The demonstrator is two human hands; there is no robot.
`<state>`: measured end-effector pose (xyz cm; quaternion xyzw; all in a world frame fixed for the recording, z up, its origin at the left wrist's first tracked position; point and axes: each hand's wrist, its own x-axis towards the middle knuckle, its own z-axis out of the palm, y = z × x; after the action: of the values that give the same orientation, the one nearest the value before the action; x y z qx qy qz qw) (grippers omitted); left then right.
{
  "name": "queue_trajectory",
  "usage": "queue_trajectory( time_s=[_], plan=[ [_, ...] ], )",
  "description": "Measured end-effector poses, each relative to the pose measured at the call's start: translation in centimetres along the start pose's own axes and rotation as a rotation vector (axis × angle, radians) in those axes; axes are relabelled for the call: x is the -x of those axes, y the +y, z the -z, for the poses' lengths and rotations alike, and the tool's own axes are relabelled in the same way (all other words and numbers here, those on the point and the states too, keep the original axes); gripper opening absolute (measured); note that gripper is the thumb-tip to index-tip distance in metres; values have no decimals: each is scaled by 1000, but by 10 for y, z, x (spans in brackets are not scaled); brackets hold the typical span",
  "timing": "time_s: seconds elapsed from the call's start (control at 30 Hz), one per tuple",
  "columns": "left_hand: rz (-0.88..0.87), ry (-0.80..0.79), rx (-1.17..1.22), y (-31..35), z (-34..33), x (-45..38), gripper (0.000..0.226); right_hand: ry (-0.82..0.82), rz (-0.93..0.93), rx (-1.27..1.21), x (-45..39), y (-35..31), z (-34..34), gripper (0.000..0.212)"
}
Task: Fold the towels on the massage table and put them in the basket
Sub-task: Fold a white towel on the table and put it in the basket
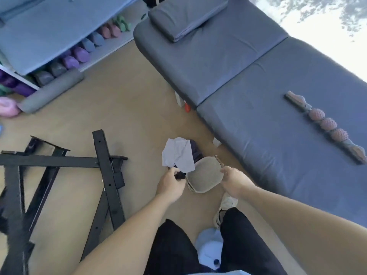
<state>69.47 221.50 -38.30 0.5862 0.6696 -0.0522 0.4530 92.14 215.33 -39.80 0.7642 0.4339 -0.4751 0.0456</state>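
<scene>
I hold a small woven basket (202,176) with a grey lining above the floor, tipped so its inside faces me. My right hand (233,182) grips its right rim. My left hand (170,184) is at the left rim and pinches a dark towel (195,151) there. A light grey towel (178,153) lies bunched over the dark one, beyond the basket's far left edge. The dark blue massage table (258,92) stretches along the right, with no towel showing on it.
On the table lie a folded dark pillow (184,16) and a knobbed massage roller (325,124). A black metal frame (59,161) lies on the floor at left. Dumbbells (79,54) line a low shelf behind a grey bolster (51,90). My legs and shoe (224,211) are below the basket.
</scene>
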Motion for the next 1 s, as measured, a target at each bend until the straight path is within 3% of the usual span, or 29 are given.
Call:
queue_trajectory(
  time_s=[0.13, 0.3, 0.43, 0.53, 0.63, 0.73, 0.77, 0.9, 1.0],
  plan=[
    [17, -2, 63, -11, -38, -66, 37, -68, 14, 24, -90, -5, -16, 57],
    [-3, 42, 90, -70, -92, -170, 37, -220, 88, 119, -222, -8, -89, 56],
    [8, 68, 182, -124, -135, -260, 37, -208, 52, -1, -324, -5, -160, 43],
    [20, 31, 207, -156, -165, -326, 42, -164, 45, -37, -398, 2, -202, 53],
    [12, -7, 75, -175, -185, -371, 49, -64, -29, 5, -457, 12, -234, 50],
    [-27, -237, -302, -168, -184, -397, 65, 20, -79, 48, -496, 27, -265, 51],
    [-39, -250, -396, -159, -180, -403, 65, 44, -102, 34, -507, 32, -274, 56],
    [-103, -103, -527, -131, -170, -416, 59, 126, -111, 4, -533, 42, -306, 62],
    [-130, 12, -539, -126, -164, -414, 60, 253, 51, -78, -524, 37, -309, 22]
  ],
)
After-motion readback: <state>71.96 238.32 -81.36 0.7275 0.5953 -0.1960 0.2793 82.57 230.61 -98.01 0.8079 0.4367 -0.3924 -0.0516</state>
